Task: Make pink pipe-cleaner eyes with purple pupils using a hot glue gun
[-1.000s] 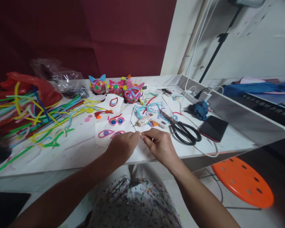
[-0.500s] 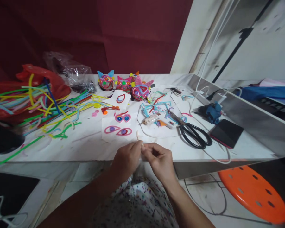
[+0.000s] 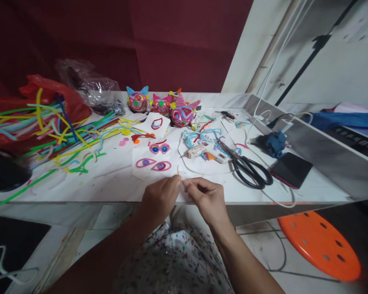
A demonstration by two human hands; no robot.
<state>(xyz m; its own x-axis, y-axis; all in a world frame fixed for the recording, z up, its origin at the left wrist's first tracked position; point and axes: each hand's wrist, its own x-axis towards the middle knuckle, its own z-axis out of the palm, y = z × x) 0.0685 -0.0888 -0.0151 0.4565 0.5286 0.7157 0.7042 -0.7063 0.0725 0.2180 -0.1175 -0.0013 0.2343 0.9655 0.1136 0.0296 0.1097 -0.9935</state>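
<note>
At the table's front edge, my left hand [image 3: 161,196] and my right hand [image 3: 206,199] meet, thumbs and forefingers pinched. Between them is a short pale pipe cleaner [image 3: 179,169], its tip sticking up above the fingertips; the rest is hidden by the fingers. Just beyond lies a white paper [image 3: 138,154] bearing pink pipe-cleaner eye shapes [image 3: 161,165] with purple centres. Above these is a pair of blue-centred eyes [image 3: 159,148] with pink rims. Another paper [image 3: 163,127] farther back carries one red, white and blue eye outline [image 3: 156,123].
Black-handled scissors [image 3: 248,166], a glue gun [image 3: 196,151] and blue scraps [image 3: 199,136] lie right of centre. Decorated balls with ears [image 3: 184,115] stand at the back. Colourful pipe cleaners [image 3: 61,139] spill from a red bag [image 3: 70,102] at left. An orange stool [image 3: 319,249] is below right.
My hands have drawn very slightly apart at the fingertips, and the pale piece has shifted a little left. The camera view has tilted slightly.
</note>
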